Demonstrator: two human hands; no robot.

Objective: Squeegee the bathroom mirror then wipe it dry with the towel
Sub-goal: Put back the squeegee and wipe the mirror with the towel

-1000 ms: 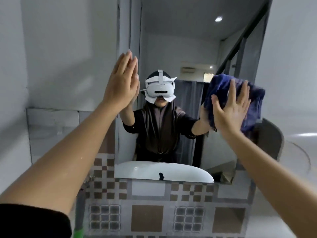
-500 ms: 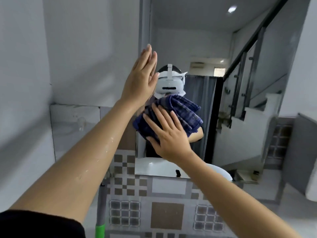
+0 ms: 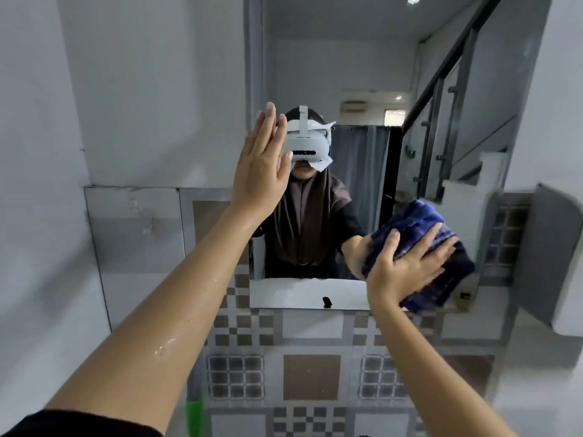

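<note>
Tall rectangular frameless wall mirror (image 3: pixel 362 74) fills centre-right of view, mounted above a band of grey, white and brown patterned wall tiles (image 3: pixel 310 376). Plain pale grey wall (image 3: pixel 132 89) to its left. Mirror reflects a person in dark clothing with a white headset, a staircase with dark railing, a white basin edge along the bottom.

Left bare forearm, water droplets on the skin, reaches up; left hand (image 3: pixel 263 167) flat, fingers together and straight, palm against the mirror's left edge area, holding nothing. Short black sleeve at lower left corner.

Right hand (image 3: pixel 407 268) spread wide, palm pressing a bunched dark blue striped towel (image 3: pixel 422 247) onto the glass at the mirror's lower right, near the bottom edge. Fingers splayed over the cloth, not curled round it; towel pinned between palm and mirror. Slight motion blur on towel and hand.

Green-tipped grey handle (image 3: pixel 195 411) upright at bottom, left of centre, against tiles; cannot tell what tool.
</note>
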